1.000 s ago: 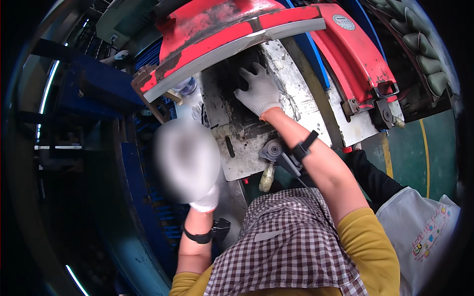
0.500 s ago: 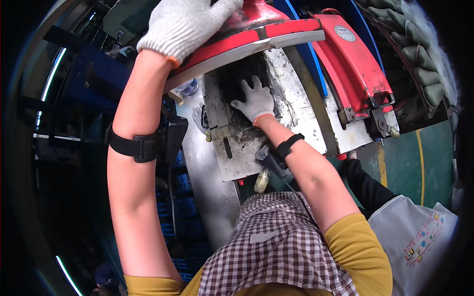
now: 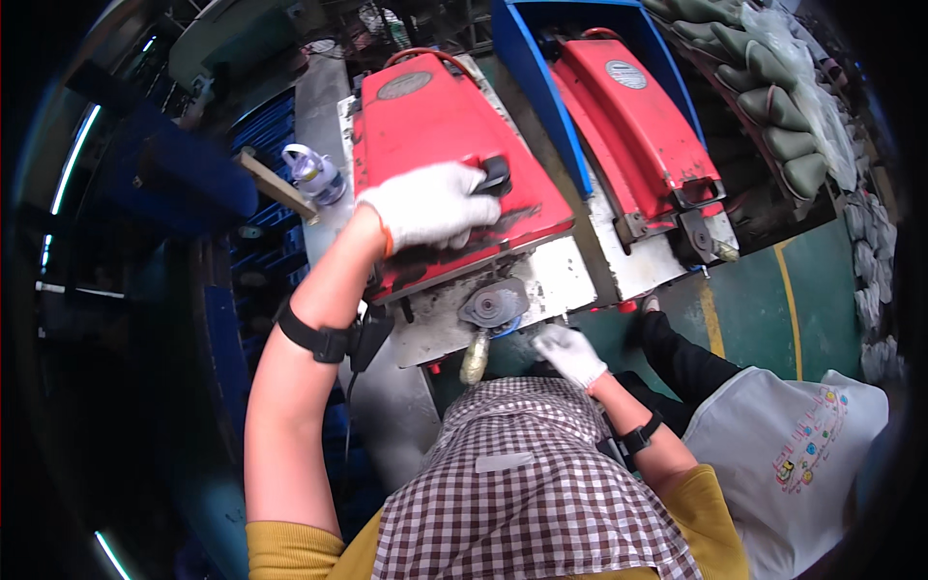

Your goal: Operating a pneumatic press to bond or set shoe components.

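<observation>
The red lid (image 3: 454, 126) of the machine in front of me lies lowered over its worn metal base (image 3: 551, 280). My left hand (image 3: 425, 208), in a white knit glove, rests on the lid's near part with its fingers closed round the black handle (image 3: 496, 176). A grey latch plate (image 3: 493, 304) with a round boss sits at the base's front, above a lever grip wrapped in yellowish tape (image 3: 475, 358). Just off the base's front right corner is my right hand (image 3: 570, 356), gloved too, its fingers curled; what they hold, if anything, is hidden.
To the right stands a second red-lidded machine (image 3: 638, 126) with a blue guard (image 3: 541, 92). A lidded bottle (image 3: 315, 176) is left of my machine. Grey-green shoe-like pieces (image 3: 773, 116) line a rack at far right. Another person's leg (image 3: 691, 353) shows close on my right.
The raised red lid has come down over the base, my left hand moving down with it. My right hand has left the base's surface and drawn back to its front right edge.
</observation>
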Demonstrator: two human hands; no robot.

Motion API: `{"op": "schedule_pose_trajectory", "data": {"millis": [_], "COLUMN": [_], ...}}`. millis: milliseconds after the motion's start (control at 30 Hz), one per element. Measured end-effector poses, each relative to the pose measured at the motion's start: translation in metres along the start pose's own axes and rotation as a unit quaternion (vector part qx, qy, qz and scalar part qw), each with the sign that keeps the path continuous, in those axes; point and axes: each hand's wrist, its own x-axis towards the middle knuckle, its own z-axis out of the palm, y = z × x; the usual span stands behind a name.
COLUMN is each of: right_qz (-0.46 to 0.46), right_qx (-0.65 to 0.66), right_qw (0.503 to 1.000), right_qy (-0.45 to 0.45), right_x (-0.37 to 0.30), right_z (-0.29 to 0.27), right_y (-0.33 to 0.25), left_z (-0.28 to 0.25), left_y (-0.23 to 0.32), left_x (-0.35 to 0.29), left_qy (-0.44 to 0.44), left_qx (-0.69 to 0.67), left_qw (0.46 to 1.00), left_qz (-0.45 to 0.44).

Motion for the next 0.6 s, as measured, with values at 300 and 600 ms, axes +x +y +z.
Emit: {"op": "schedule_pose_trajectory", "data": {"millis": [300, 600], "right_qz": [0.158, 0.252], "right_qx": [0.37, 0.425], "right_qw": [0.826, 0.81], "right_qy": [-0.395, -0.315], "right_x": [0.052, 0.035], "right_z": [0.062, -0.002], "right_y": [-0.03, -0.034], "left_z": [0.113, 0.117], "left_y": [-0.074, -0.067], "left_x": [0.037, 0.043], "left_qy": [0.133, 0.106], "left_qx": [0.222, 0.219], "left_qw": [0.965, 0.97], "left_qz": [0.037, -0.028]}}
